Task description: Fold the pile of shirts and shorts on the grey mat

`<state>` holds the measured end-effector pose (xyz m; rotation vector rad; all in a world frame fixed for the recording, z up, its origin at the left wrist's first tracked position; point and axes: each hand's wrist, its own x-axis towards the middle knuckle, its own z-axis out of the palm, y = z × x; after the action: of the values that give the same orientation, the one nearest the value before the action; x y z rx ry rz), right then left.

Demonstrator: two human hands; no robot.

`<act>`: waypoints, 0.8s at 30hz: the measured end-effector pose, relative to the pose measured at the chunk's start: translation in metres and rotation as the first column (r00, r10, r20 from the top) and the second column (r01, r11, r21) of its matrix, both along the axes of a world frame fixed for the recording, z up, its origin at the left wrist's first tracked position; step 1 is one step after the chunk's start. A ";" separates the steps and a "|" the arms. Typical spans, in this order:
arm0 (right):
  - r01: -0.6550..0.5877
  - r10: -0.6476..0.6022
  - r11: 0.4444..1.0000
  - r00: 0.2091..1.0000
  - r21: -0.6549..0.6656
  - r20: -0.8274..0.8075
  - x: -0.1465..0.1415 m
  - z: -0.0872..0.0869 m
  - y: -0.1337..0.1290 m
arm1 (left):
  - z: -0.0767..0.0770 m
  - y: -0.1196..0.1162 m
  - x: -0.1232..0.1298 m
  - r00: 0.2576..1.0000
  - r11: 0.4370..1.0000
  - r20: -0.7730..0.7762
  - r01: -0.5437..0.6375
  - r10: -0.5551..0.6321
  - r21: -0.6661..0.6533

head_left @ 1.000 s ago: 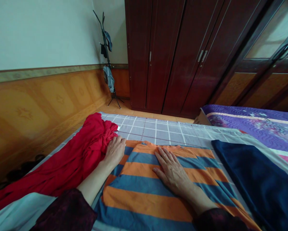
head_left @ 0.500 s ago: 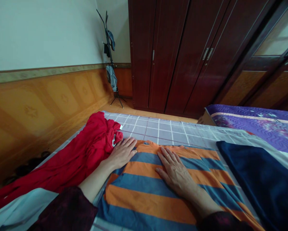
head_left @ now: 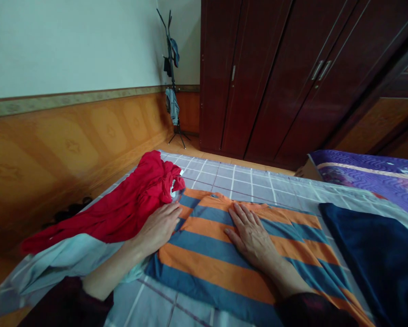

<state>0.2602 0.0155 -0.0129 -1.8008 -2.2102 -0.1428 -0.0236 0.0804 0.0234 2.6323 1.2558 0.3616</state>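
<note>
A striped orange and blue-grey shirt lies spread on the checked bedsheet, its neckline towards the far side. My right hand rests flat on the upper middle of the shirt, fingers stretched out just below the collar. At the shirt's left edge, by the sleeve, is my left hand; its fingers are extended and it holds nothing that I can see. Just beyond that hand is a crumpled red garment. A pale blue cloth lies partly under the red one and my left forearm.
A dark blue folded cloth lies right of the shirt. Beyond it is a purple bedcover. A dark red wardrobe stands at the back, with a black coat rack to its left. An orange-panelled wall runs along the left.
My left hand has drawn back towards me and left along the shirt's edge, uncovering the sleeve's upper part. My right hand stays on the shirt. The view has turned slightly left.
</note>
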 end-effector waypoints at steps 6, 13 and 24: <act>0.001 -0.001 0.999 1.000 0.048 -0.010 0.000 -0.005 0.002 | 0.005 -0.039 -0.027 0.956 0.925 0.131 -0.211 0.262 -0.315; -0.024 0.025 0.997 1.000 0.077 -0.015 0.002 -0.009 0.003 | 0.011 -0.061 -0.044 0.889 0.728 0.305 -0.044 0.341 -0.684; -0.034 0.033 0.996 0.999 0.088 0.019 0.003 -0.011 0.004 | 0.017 -0.074 -0.060 0.835 0.635 0.256 -0.137 0.487 -0.760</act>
<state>0.2633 0.0195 -0.0236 -1.7212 -2.2085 -0.2456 -0.0835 0.0063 0.0400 1.5361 1.3393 0.3883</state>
